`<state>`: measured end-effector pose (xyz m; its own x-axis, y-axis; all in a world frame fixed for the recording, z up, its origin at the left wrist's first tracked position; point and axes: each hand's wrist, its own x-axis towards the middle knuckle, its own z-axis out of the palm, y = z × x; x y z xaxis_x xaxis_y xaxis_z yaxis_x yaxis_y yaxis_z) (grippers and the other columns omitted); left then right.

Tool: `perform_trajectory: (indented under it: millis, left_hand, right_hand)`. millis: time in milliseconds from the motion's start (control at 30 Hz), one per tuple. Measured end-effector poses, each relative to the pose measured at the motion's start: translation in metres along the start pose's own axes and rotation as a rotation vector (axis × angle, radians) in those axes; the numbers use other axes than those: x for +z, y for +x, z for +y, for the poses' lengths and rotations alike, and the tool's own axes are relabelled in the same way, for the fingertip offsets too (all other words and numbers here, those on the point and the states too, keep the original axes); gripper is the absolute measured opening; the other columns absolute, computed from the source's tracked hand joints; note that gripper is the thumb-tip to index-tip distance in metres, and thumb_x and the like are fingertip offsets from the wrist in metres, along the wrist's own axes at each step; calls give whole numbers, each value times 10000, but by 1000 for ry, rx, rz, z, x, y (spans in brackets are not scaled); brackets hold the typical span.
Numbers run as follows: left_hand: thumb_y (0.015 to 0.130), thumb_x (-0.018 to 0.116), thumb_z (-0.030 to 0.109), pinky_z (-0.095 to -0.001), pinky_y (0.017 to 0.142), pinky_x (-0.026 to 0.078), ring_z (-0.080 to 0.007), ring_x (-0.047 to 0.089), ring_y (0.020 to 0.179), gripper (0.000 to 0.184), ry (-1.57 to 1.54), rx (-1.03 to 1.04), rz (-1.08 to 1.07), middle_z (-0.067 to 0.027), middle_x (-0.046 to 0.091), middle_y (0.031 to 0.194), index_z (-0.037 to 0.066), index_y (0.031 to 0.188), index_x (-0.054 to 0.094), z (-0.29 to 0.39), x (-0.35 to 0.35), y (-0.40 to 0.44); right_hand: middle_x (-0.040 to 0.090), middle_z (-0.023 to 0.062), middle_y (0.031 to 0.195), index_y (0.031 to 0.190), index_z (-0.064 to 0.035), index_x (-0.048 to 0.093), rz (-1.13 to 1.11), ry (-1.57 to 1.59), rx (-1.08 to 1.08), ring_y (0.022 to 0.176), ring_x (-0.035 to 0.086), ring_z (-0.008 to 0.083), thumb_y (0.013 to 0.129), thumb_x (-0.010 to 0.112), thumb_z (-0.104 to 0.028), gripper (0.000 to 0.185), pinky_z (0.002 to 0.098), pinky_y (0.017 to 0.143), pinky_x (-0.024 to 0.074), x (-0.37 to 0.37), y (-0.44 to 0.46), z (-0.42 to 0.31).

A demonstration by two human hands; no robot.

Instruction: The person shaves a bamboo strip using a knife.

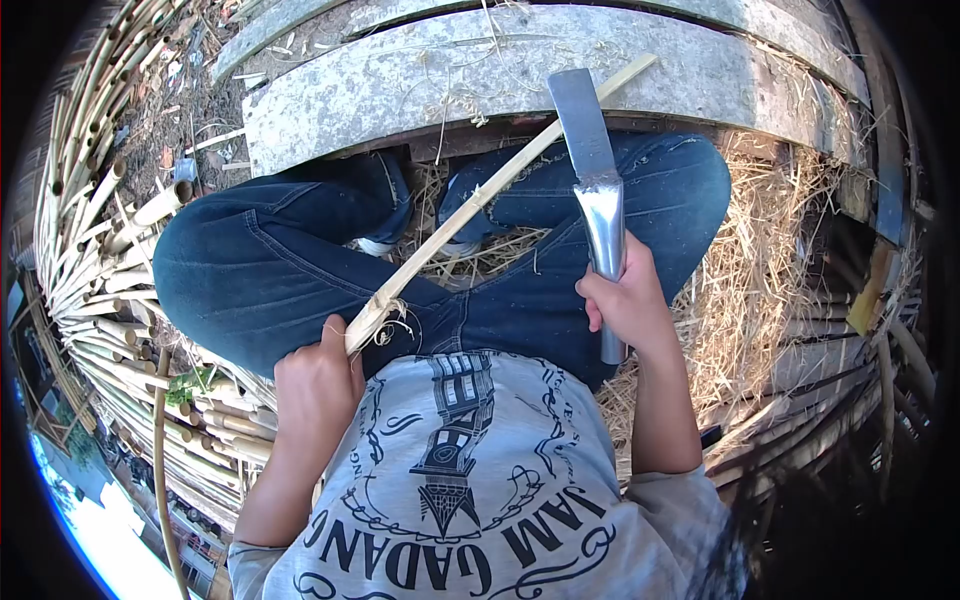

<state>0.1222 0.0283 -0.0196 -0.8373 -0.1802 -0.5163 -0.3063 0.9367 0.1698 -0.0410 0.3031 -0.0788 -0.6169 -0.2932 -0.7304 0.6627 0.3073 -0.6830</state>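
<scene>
Bamboo strip (470,208) — near end hidden in closed left fingers (334,342) — right fingers (600,290) clasp knife (601,205).

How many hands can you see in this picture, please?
2: the left hand at the near end of the pale strip, and the right hand around the handle of the metal tool.

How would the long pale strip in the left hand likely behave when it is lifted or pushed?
The strip is probably fairly stiff, as it looks straight along its length. It seems light for its length, being narrow and held by one end in the left hand. Its frayed near end may shed fibres.
</scene>
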Motion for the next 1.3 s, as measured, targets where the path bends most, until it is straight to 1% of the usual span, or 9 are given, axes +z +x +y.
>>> perform_trajectory:
  millis: [100, 200, 367, 600, 733, 900, 1033, 1167, 1300]
  left_hand:
    - [795, 655, 40, -462, 510, 487, -379, 617, 531, 382, -10, 6, -7, -193, 588, 579, -108, 1139, 578, 1, 0, 1]
    - [802, 653, 43, -464, 515, 490, -382, 619, 536, 372, -6, -10, 1, -194, 588, 582, -104, 1136, 579, 2, -1, 3]
    - [797, 656, 34, -471, 524, 490, -389, 617, 545, 369, -35, -20, -34, -195, 592, 594, -86, 1136, 575, 4, -4, 5]
    - [791, 666, 41, -473, 529, 488, -390, 617, 549, 370, -14, -13, -32, -203, 589, 590, -73, 1128, 563, 1, -3, 4]
    - [788, 669, 46, -476, 526, 488, -393, 614, 544, 357, -37, -44, -46, -198, 587, 586, -49, 1115, 559, 5, -3, 4]
    - [777, 719, 139, -438, 517, 519, -348, 644, 528, 350, 4, -25, -42, -151, 608, 567, -3, 1056, 562, 3, -4, 5]
    - [804, 677, 84, -473, 525, 501, -392, 622, 550, 299, -56, -50, -87, -185, 592, 574, -12, 1059, 555, 7, -9, 7]
    - [821, 667, 98, -476, 540, 507, -383, 636, 562, 297, -77, -44, -94, -187, 606, 591, -26, 1061, 543, 7, -13, 6]
    - [825, 662, 100, -471, 542, 512, -382, 639, 560, 322, -75, -39, -111, -185, 614, 600, -46, 1088, 547, 17, -15, 14]
  right_hand:
    - [514, 42, 607, 1081, 50, 499, 112, -5, -17, 402, 507, 117, 759, 533, 53, 324, 283, 366, 427, -17, 20, -7]
    - [523, 45, 652, 1190, 45, 504, -110, -100, 45, 433, 517, 116, 758, 554, 27, 436, 289, 399, 435, 4, 2, -5]
    - [493, -4, 615, 1279, 7, 516, 23, -72, -19, 418, 468, 69, 756, 513, 66, 526, 266, 368, 377, -10, 19, -5]
    - [597, 109, 830, 1192, 43, 550, -79, -264, -49, 787, 579, 200, 716, 576, -4, 479, 315, 799, 477, 12, -2, 1]
    - [579, 47, 755, 1130, 54, 554, 23, -116, 164, 735, 579, 144, 727, 564, 28, 404, 284, 732, 479, 2, 13, -9]
    - [560, -8, 757, 1214, 31, 566, -266, -176, -64, 748, 561, 63, 748, 557, 59, 467, 242, 710, 460, 16, -6, 6]
    - [583, 36, 815, 1225, 34, 551, -23, -174, 81, 785, 566, 119, 744, 555, 42, 481, 264, 771, 467, 12, 6, -3]
    - [622, 86, 917, 1215, 34, 557, -298, -242, 32, 866, 577, 152, 738, 619, 18, 481, 297, 840, 469, 24, -13, -2]
    - [629, 74, 884, 1171, 34, 556, -173, -186, 60, 810, 591, 152, 752, 643, 15, 428, 290, 784, 478, 12, 0, -10]
